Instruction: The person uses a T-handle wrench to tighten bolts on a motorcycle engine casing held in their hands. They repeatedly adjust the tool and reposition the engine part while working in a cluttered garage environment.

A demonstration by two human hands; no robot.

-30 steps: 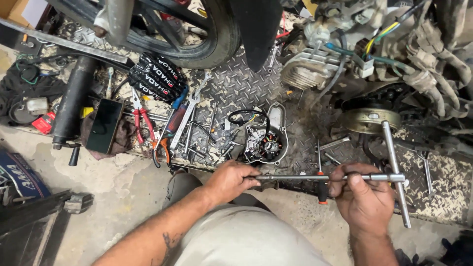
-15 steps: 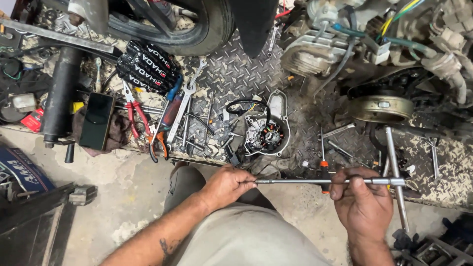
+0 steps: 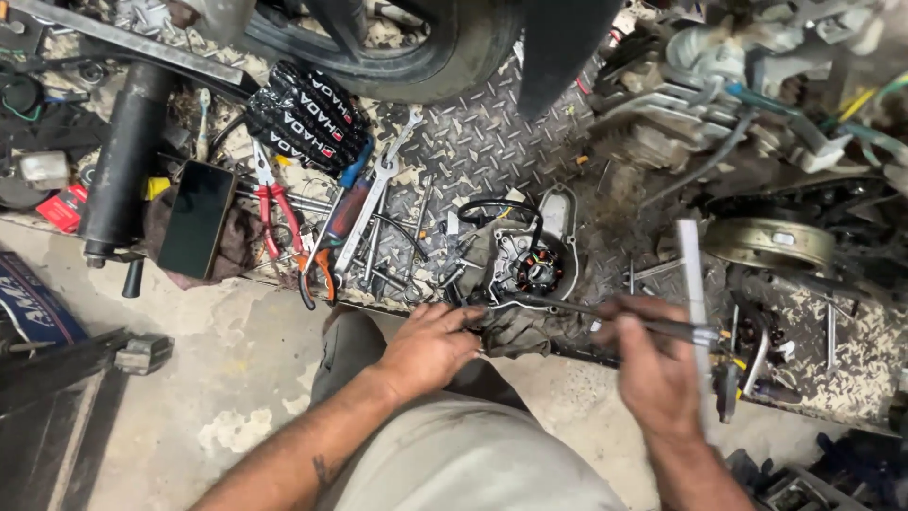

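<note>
Your right hand [image 3: 653, 374] is wrapped around the long shaft of the T-handle wrench [image 3: 605, 317], near its crossbar, which shows as a pale upright blur. Your left hand [image 3: 430, 345] closes loosely on the shaft's far-left end, where the tip meets a greasy rag [image 3: 515, 326] just below the stator cover [image 3: 530, 255]. Whether the tip sits on a fastener you cannot tell; rag and fingers hide it. The cover lies off the engine, inside up, its copper windings showing, on the checker plate [image 3: 473, 142] at the middle of the scene. The engine [image 3: 719, 95] stands far right with its round flywheel [image 3: 771, 241] bared, so the opening-up looks done; nothing shows the cover going back, so refitting appears to remain. To the left lie red-handled pliers [image 3: 274, 213], an open-ended spanner [image 3: 374, 203], a dark phone [image 3: 197, 232] and a black cylinder [image 3: 123, 156]; a tyre [image 3: 416, 66] sits at the far edge.
</note>
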